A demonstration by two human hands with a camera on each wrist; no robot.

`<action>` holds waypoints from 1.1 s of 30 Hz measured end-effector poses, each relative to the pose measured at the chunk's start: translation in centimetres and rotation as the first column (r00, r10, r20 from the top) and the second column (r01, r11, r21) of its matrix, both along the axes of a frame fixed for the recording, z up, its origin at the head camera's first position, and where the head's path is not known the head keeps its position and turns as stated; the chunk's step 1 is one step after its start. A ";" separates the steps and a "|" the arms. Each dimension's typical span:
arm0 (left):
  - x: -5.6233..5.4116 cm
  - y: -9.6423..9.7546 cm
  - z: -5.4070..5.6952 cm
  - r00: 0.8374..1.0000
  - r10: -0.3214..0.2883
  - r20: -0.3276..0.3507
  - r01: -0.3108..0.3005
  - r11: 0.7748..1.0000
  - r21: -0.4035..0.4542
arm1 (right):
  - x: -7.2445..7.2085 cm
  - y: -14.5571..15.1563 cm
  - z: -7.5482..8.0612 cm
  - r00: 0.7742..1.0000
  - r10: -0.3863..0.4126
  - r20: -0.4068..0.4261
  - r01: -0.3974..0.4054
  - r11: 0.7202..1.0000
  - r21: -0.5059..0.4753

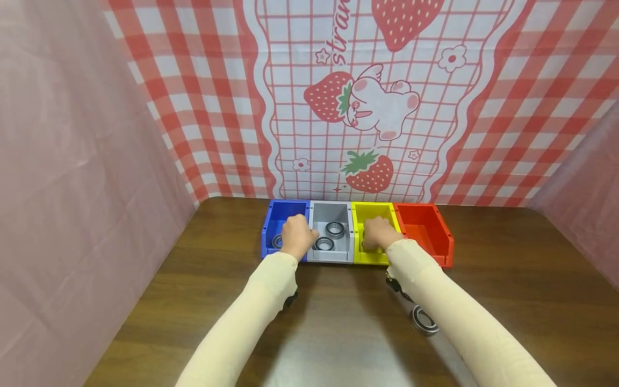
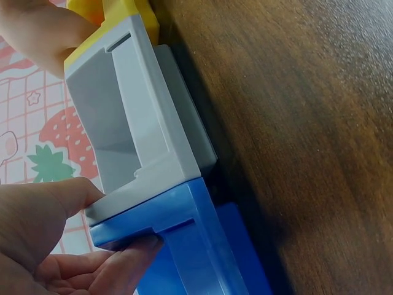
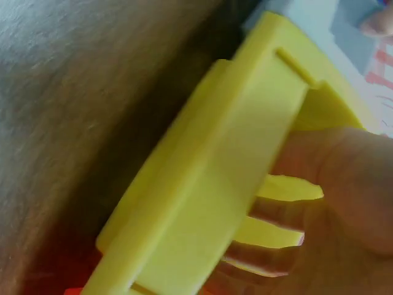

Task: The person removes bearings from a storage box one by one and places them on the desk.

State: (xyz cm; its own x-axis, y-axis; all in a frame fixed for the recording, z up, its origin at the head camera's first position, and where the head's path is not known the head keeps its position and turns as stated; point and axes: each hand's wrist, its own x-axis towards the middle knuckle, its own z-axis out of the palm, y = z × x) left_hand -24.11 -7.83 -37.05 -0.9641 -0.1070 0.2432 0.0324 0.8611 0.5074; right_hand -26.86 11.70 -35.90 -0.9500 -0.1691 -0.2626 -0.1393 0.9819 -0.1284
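Observation:
Four plastic bins stand side by side. My left hand (image 1: 297, 236) is at the wall between the blue bin (image 1: 265, 236) and the grey bin (image 1: 330, 208). In the left wrist view its fingers (image 2: 132, 261) reach into the blue bin and its thumb lies on the grey side, gripping the adjoining walls. My right hand (image 1: 379, 234) reaches into the yellow bin (image 1: 372, 209); its fingertips are hidden behind the front wall. One ball bearing (image 1: 277, 241) shows in the blue bin. A rear bearing (image 1: 335, 230) and a front bearing (image 1: 324, 244) lie in the grey bin.
To the right is a red bin (image 1: 425, 231), joined to the row. Another bearing (image 1: 424, 320) lies on the wooden table (image 1: 329, 333) beside my right forearm. A strawberry-print cloth (image 1: 222, 107) hangs behind the bins, and a plain pink cloth (image 1: 72, 188) hangs at left.

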 end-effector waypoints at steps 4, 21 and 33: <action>0.0 0.0 -0.1 1.000 -0.007 0.013 0.007 1.000 0.007 | 0.5 -0.1 -0.8 0.997 -0.003 -0.072 0.003 1.000 -0.003; -0.3 -0.1 -0.3 1.000 -0.015 -0.003 0.015 1.000 0.011 | -0.1 0.1 -2.5 0.992 -0.021 -0.126 0.013 0.998 -0.058; -0.1 -0.1 -0.1 1.000 -0.014 0.023 0.014 1.000 0.009 | -0.5 0.7 -3.5 0.976 0.050 -0.212 -0.055 0.998 -0.017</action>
State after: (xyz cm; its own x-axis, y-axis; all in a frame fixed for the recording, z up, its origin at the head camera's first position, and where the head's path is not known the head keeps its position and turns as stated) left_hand -24.24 -7.88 -37.18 -0.9708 -0.0952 0.2202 0.0329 0.8563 0.5155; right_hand -27.38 12.44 -39.36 -0.9732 -0.2238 -0.0526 -0.2170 0.9697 -0.1122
